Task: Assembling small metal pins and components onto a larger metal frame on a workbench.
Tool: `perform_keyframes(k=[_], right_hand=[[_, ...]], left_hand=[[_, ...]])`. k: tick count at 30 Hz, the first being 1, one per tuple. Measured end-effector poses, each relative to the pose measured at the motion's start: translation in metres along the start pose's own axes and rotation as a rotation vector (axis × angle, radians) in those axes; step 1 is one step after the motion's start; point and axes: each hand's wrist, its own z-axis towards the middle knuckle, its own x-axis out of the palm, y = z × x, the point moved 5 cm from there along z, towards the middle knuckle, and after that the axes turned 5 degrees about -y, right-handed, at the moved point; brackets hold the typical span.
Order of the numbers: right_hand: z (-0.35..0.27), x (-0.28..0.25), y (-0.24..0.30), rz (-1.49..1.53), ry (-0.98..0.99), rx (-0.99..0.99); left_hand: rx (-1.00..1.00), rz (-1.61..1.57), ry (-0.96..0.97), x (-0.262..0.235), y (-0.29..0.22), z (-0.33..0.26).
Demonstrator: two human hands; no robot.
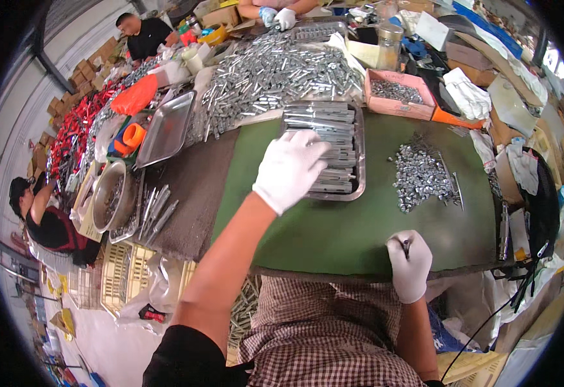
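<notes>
My left hand (pixel 291 169), in a white glove, reaches over a metal tray (pixel 360 161) filled with rows of slim silver metal tubes (pixel 330 135). Its fingers are bent and close together, with the tips down at the tubes; what lies between them is hidden. Near the front edge of the green mat (pixel 320 238), my right hand (pixel 411 266), also gloved, is closed in a fist. A small dark tip of something pokes out between its thumb and fingers, too little to name. Beyond it on the mat lies a pile of small shiny metal parts (pixel 424 177).
A large heap of metal tubes (pixel 275 74) covers the table behind the tray. A pink box (pixel 401 97) of small parts stands far right. An empty steel tray (pixel 166 129) and a bowl (pixel 111 197) are at left. Other people work across the table and at left.
</notes>
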Motion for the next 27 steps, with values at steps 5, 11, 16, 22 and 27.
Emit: perform_keyframes(k=[5,11,16,22,27], right_hand=[[0.001,0.000,0.007,-0.003,0.008,-0.079],[0.001,-0.006,0.006,0.139,0.096,-0.097],[-0.002,-0.010,0.009,0.494,0.113,0.467],[-0.003,-0.017,0.015,0.526,0.237,0.565],[-0.004,-0.018,0.009,0.240,0.244,0.390]], left_hand=[[0.050,0.045,0.237,0.036,0.028,0.017],[-0.081,-0.110,0.064,0.005,0.032,0.008],[0.306,-0.185,0.256,-0.012,-0.069,0.009],[0.271,-0.277,0.209,-0.004,-0.109,-0.030],[0.210,-0.330,0.211,-0.004,-0.111,-0.047]])
